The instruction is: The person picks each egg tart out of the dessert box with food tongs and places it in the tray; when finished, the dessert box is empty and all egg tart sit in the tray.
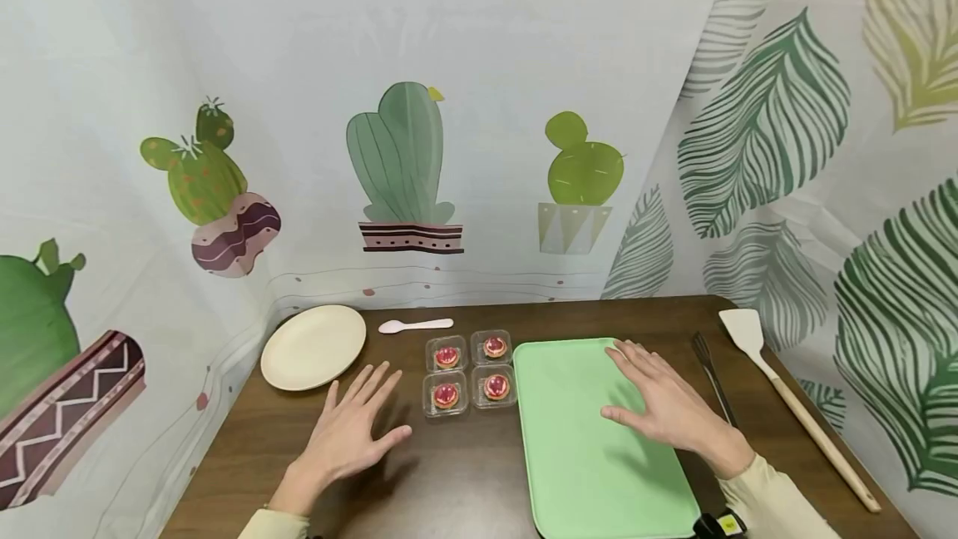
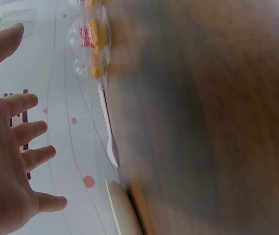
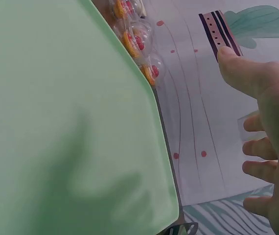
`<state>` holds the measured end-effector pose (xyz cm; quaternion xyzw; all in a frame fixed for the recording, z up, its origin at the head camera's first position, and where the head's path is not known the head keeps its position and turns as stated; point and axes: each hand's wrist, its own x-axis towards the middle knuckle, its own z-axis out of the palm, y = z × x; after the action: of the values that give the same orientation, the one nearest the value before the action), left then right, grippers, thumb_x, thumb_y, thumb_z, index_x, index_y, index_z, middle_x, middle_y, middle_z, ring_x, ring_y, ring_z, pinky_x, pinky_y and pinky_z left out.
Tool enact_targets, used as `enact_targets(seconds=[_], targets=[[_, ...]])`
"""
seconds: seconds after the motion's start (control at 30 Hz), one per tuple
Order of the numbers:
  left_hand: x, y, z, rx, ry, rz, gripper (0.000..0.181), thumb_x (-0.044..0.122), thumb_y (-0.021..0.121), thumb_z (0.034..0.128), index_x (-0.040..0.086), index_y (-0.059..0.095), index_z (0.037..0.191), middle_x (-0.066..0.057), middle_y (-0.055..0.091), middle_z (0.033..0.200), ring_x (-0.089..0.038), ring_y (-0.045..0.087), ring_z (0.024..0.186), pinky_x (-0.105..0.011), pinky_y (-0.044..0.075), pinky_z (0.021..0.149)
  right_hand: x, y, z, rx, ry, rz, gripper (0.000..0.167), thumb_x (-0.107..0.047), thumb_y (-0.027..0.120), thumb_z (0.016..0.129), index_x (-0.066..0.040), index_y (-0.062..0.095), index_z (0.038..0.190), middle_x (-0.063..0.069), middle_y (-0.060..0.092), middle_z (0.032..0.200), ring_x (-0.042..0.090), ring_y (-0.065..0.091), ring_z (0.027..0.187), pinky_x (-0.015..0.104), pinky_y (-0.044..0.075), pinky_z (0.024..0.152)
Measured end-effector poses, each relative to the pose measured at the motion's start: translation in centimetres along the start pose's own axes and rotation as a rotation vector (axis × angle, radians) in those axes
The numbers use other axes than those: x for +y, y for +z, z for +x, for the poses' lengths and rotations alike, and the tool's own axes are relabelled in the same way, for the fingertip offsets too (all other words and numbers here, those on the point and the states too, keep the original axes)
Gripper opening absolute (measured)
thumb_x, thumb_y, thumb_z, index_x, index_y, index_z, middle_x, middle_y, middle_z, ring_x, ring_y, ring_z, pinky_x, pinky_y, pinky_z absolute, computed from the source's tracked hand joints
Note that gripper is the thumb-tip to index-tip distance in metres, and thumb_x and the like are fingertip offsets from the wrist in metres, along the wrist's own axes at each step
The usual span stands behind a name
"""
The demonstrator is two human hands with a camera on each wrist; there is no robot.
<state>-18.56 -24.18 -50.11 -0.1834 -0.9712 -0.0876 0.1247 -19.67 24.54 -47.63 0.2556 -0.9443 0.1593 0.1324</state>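
Note:
My left hand [image 1: 347, 437] hovers over the table with fingers spread, holding nothing. It is nearest to several small tarts [image 1: 446, 396] in clear plastic boxes and to a cream plate [image 1: 314, 348]. My right hand [image 1: 662, 400] hangs above the light green tray [image 1: 599, 472], fingers extended, and casts a shadow on it. Both palms look bare in the left wrist and right wrist views. The boxed tarts [image 3: 138, 41] sit beside the tray's left edge, grouped two by two. A small pale spoon [image 1: 416, 325] lies behind them.
On the right lie a dark-handled utensil [image 1: 714, 377], its head hard to make out, and a white spatula [image 1: 797, 406] with a wooden handle. A printed cloth [image 1: 494, 40] with cacti and leaves hangs behind the brown table [image 1: 449, 481].

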Motion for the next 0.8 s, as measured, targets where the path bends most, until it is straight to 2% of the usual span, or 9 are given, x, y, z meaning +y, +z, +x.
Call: enact_targets(seconds=[0.23,0.63,0.8], targets=[[0.5,0.3,1.6,0.038,0.026,-0.027,0.083,0.062,0.064,0.0824,0.029,0.034,0.152,0.000,0.030,0.159,-0.029,0.029,0.146,-0.073,0.020,0.108,-0.1,-0.2,0.9,-0.006,-0.010,0.015,0.088,-0.057,0.068,0.083,-0.009,0.038,0.149,0.016,0.037,0.154,0.041,0.036,0.139,0.054,0.028,0.114],[0.8,0.5,4.1,-0.003,0.022,-0.072,0.082,0.062,0.062,0.0841,0.027,0.033,0.153,0.000,0.028,0.160,-0.027,0.027,0.147,-0.070,0.018,0.111,-0.1,0.4,3.3,-0.041,0.014,0.090,0.085,-0.059,0.064,0.086,-0.010,0.038,0.150,0.016,0.037,0.154,0.040,0.037,0.138,0.061,0.041,0.101],[1.0,1.0,5.3,-0.021,0.029,-0.102,0.083,0.062,0.061,0.0848,0.028,0.030,0.154,0.001,0.027,0.160,-0.026,0.026,0.147,-0.069,0.017,0.113,0.0,0.6,4.4,-0.055,0.020,0.126,0.084,-0.059,0.063,0.087,-0.010,0.037,0.150,0.014,0.037,0.154,0.039,0.038,0.139,0.061,0.041,0.102]])
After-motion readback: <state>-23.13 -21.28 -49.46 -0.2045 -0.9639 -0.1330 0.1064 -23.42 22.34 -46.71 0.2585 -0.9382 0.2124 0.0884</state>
